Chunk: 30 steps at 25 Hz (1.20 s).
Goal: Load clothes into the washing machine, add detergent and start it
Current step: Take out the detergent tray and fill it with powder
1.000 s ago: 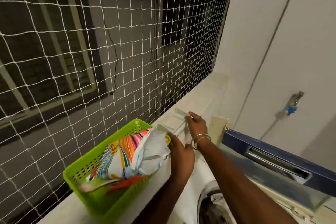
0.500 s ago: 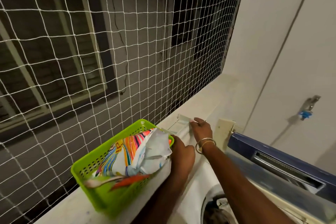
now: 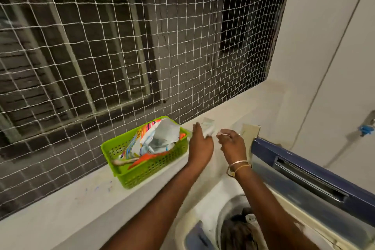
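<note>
A green plastic basket (image 3: 142, 170) stands on the pale ledge (image 3: 67, 209) and holds a crumpled colourful detergent bag (image 3: 156, 140). Just right of the basket, my left hand (image 3: 199, 146) is raised with a small white sachet (image 3: 209, 128) at its fingertips. My right hand (image 3: 232, 144), with bangles on its wrist, pinches the sachet's right edge; the picture is blurred there. Below my arms, the top-loading washing machine (image 3: 205, 209) stands open, with dark clothes (image 3: 237, 231) in its drum.
The machine's blue lid (image 3: 304, 170) stands raised on the right. A white rope net (image 3: 121, 46) covers the opening behind the ledge. A tap with a blue fitting (image 3: 367, 126) sticks out of the right wall.
My left hand has left the basket's side and risen to the sachet. My right hand has lifted off the ledge and pulled back. The camera has tilted and shifted.
</note>
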### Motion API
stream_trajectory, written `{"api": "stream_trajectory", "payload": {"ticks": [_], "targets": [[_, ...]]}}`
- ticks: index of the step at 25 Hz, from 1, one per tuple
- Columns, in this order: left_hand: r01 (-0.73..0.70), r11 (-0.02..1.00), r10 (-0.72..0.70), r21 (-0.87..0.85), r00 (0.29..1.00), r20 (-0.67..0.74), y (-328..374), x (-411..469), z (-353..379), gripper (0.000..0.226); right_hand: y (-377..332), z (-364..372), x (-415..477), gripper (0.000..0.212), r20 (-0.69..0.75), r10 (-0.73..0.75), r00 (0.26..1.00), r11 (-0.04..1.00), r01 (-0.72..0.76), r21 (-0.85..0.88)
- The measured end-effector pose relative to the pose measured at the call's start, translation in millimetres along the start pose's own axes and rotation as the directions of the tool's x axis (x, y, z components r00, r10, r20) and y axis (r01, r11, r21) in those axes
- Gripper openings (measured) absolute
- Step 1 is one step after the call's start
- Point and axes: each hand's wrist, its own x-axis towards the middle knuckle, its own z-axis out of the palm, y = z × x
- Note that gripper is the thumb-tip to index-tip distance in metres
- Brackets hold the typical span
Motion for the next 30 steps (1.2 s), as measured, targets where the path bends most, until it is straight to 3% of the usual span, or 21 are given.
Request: {"api": "stream_trajectory", "payload": {"ticks": [5, 8, 11, 15, 20, 23, 27, 30], "targets": [[-0.160, 0.986, 0.157, -0.048, 0.986, -0.056, 21.7, -18.8, -28.5, 0.040, -27.8, 4.8, -41.7, 0.042, 0.121, -0.116, 0.986, 0.993, 0.114, 0.023], [-0.282, 0.959, 0.280, 0.003, 0.951, -0.129, 37.8, -20.7, -61.1, 0.023, -50.7, 16.3, -57.4, 0.019, 0.195, -0.236, 0.952, 0.961, 0.258, -0.096], [-0.386, 0.915, 0.402, 0.117, 0.901, -0.165, 43.7, -11.3, -97.1, 0.021, -66.2, 29.7, -63.3, 0.019, 0.244, -0.325, 0.914, 0.909, 0.373, -0.184], [-0.487, 0.816, 0.517, 0.310, 0.856, -0.014, 32.4, 14.4, -143.6, 0.022, -76.7, 48.4, -61.2, 0.012, 0.331, -0.431, 0.839, 0.789, 0.529, -0.312], [-0.599, 0.726, 0.591, 0.338, 0.795, 0.138, 17.5, 41.7, -174.6, 0.021, -99.3, 67.6, -64.7, 0.028, 0.413, -0.352, 0.840, 0.611, 0.540, -0.579], [-0.556, 0.802, 0.474, 0.219, 0.815, 0.333, 1.3, 69.8, -175.3, 0.026, -101.7, 73.8, -63.7, 0.031, 0.434, -0.242, 0.868, 0.538, 0.492, -0.684], [-0.279, 0.947, 0.322, -0.162, 0.804, 0.499, -3.1, 105.4, -165.6, 0.035, -107.7, 83.1, -59.3, 0.034, 0.462, -0.077, 0.883, 0.504, 0.435, -0.746], [-0.248, 0.949, 0.316, -0.195, 0.754, 0.576, -5.1, 122.7, -158.6, 0.037, -111.4, 91.4, -57.9, 0.037, 0.432, -0.027, 0.901, 0.474, 0.392, -0.788]]}}
